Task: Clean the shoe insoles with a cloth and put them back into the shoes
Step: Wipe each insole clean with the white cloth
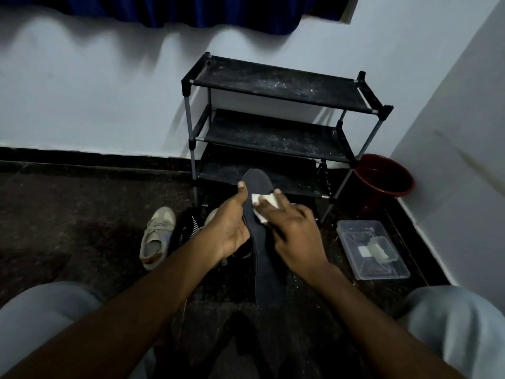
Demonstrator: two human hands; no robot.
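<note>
The left hand (pixel 232 222) is seen clamped on the dark grey insole (pixel 269 274), fingers curled under its left edge and the thumb laid along the top near the toe end; the insole is held up in the air, between the knees, toe end pointed away toward the rack and heel end toward the person; the right hand (pixel 295 233) is laid across the upper half of the insole, its fingers stretched out and spread, and a small folded white cloth (pixel 262 205) is pressed flat against the insole beneath them; the two hands are set close together, one at each side of the insole.

Just beyond the left hand, a beige shoe (pixel 157 239) is found on the dark floor (pixel 68 228), toe away from the person; a black shoe (pixel 190 224) with white markings is tucked beside it, partly hidden by the left wrist.

Behind the insole, a black three-shelf rack (pixel 278 83) is stood against the white wall (pixel 95 91), its shelves dusted with pale specks; a red bucket (pixel 382 175) is placed in the corner to its right; nearer, a clear plastic container (pixel 358 223) is set on the floor, something pale lying inside that cannot be made out.

Light grey trousers (pixel 41 318) are seen over both knees at the lower corners; a dark blue curtain (pixel 191 9) is hung along the top.
</note>
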